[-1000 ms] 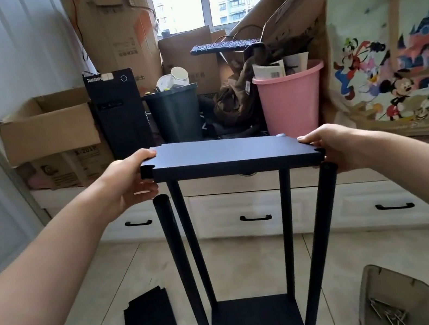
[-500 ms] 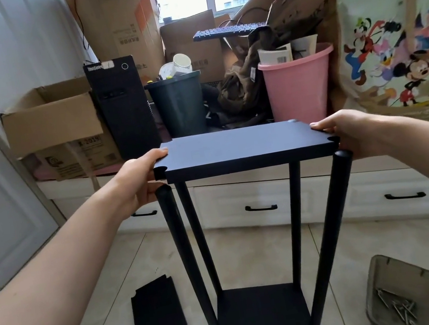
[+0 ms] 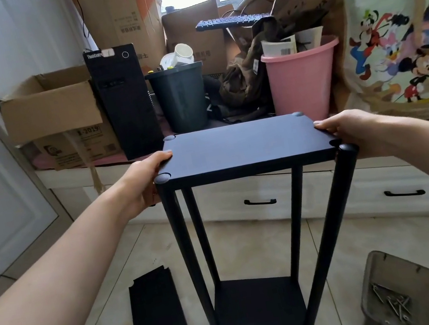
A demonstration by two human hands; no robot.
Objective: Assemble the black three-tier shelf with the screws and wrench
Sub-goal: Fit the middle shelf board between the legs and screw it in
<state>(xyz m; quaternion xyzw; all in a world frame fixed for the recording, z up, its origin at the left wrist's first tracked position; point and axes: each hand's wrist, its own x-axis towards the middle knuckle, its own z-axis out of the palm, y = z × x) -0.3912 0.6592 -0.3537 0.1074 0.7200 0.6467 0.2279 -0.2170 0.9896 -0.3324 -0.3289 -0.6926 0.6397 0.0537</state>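
Roughly midway, judging by the head view: the bottom panel [image 3: 257,305] sits on the tiled floor with four black posts [image 3: 186,256] rising from it, and the top panel [image 3: 247,143] is being seated among the post tops. Its near-left notch meets its post, and both far corners show post ends, but the near-right post [image 3: 331,230] leans outward, its top just outside the corner. The left hand [image 3: 143,182] grips the panel's left edge, thumb on top and fingers curled beneath; the right hand [image 3: 345,133] holds the right edge the same way. A third panel [image 3: 157,315] lies flat on the floor to the left, so the middle tier looks unfitted. Screws [image 3: 393,302] wait in a grey tray [image 3: 371,278] at lower right; no wrench is visible, and I cannot tell whether any top screws are in.

Compared with half a second ago, the panel has come lower and nearer to level with the post tops, more of its upper face shows, and the hands keep their places on its edges.
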